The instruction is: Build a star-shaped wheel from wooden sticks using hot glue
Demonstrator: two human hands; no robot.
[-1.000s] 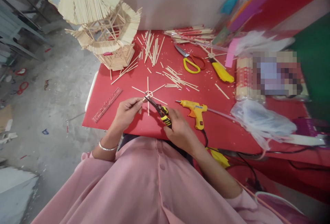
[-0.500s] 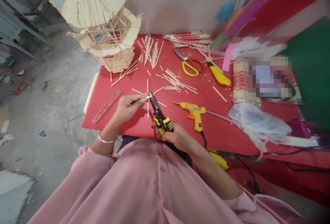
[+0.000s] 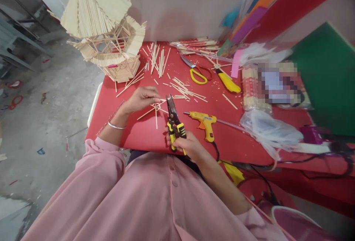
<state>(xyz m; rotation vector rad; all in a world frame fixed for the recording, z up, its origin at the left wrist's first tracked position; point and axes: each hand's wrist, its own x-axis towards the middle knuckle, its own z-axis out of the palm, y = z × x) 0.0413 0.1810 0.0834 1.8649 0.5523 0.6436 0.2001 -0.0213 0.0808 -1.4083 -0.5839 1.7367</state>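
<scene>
My left hand (image 3: 144, 98) is closed in a pinch at the upper side of a small star of thin wooden sticks (image 3: 156, 115). Its fingertips hide the star's upper arms. One arm points right, close to the jaws of the pliers (image 3: 173, 117). These have black and yellow handles, and my right hand (image 3: 184, 143) is wrapped round them. The jaws stand slightly apart, pointing away from me, with no stick clearly between them. A yellow glue gun (image 3: 205, 121) lies to the right of the pliers.
A stick-built pagoda model (image 3: 104, 37) stands at the table's back left. Loose sticks (image 3: 184, 89), scissors (image 3: 197, 73) and a yellow-handled tool (image 3: 229, 81) lie behind my hands. Plastic bags (image 3: 269, 130) and packed sticks (image 3: 253, 89) occupy the right. A clear ruler (image 3: 109, 121) is partly under my left forearm.
The short stick piece held at the jaws no longer shows there. My left hand has shifted away from the pliers, the star has turned, and the jaws have parted. The whole view has shifted slightly.
</scene>
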